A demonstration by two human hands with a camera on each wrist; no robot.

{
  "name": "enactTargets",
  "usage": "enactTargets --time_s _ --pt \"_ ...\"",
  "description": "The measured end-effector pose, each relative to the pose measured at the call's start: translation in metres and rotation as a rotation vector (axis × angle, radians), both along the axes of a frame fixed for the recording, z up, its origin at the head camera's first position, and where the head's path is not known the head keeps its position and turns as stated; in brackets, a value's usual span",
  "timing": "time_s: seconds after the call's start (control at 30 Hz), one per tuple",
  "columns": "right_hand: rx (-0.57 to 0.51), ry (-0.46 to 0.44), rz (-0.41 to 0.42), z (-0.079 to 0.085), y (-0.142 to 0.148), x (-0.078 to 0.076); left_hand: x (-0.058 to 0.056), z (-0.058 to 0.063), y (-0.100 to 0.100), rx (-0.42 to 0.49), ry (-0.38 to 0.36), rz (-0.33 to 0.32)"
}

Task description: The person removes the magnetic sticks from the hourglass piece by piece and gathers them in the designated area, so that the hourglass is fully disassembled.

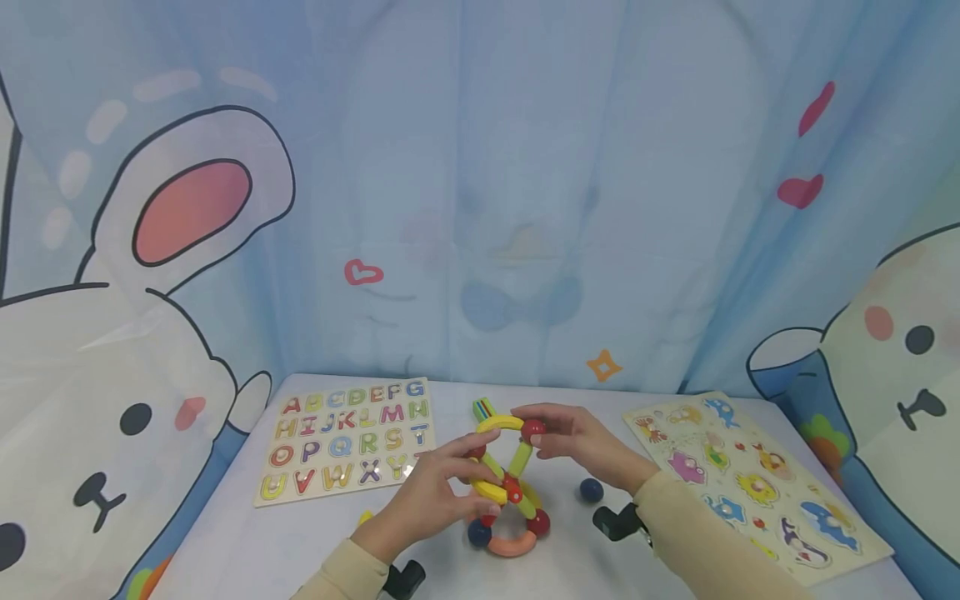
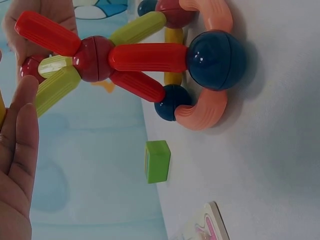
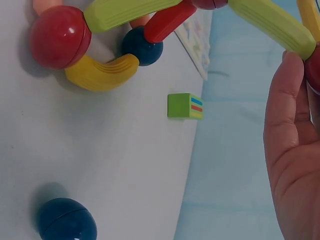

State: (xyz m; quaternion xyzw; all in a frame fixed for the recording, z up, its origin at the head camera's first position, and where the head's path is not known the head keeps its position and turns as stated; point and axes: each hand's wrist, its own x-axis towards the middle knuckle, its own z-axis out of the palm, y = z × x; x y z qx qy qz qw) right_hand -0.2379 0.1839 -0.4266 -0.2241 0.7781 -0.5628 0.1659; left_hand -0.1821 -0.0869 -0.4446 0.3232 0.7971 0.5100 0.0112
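A magnetic stick-and-ball structure (image 1: 512, 487) stands mid-table between both hands. Its base is a ring of curved orange sticks (image 2: 205, 111) and yellow sticks (image 3: 102, 74) joined by red and blue balls. Red and lime straight sticks meet at a central red ball (image 2: 95, 59), and lime sticks rise above it. My left hand (image 1: 431, 500) pinches a curved yellow stick (image 1: 491, 491) on the near side between thumb and fingers. From the right, my right hand (image 1: 581, 437) grips an upper red ball (image 1: 533, 429), where another curved yellow stick (image 1: 500, 423) joins at the top.
A loose blue ball (image 1: 592, 490) lies right of the structure, and a green striped block (image 1: 483, 408) stands behind it. An alphabet puzzle board (image 1: 262, 493) lies at left, a sea-animal puzzle board (image 1: 862, 557) at right. A printed curtain (image 1: 525, 192) hangs behind the table.
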Motion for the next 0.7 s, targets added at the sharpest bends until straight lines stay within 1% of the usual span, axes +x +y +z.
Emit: enactTargets --time_s 0.13,0.3,0.53,0.7 --pt "-0.013 -0.019 -0.021 -0.0004 -0.0011 0.0002 0.0008 0.0001 0.0 0.007 0.008 -0.005" --pt "-0.032 -0.033 -0.027 -0.0011 -0.0035 0.0004 0.0022 0.0012 -0.0006 -0.016 0.009 -0.013" --pt "-0.032 -0.013 -0.022 -0.0017 -0.0046 0.0002 0.0029 0.0022 -0.0014 -0.018 0.018 -0.023" --pt "-0.019 -0.016 -0.027 -0.0017 -0.0048 0.0001 0.0028 0.0017 -0.0018 -0.026 0.027 -0.025"
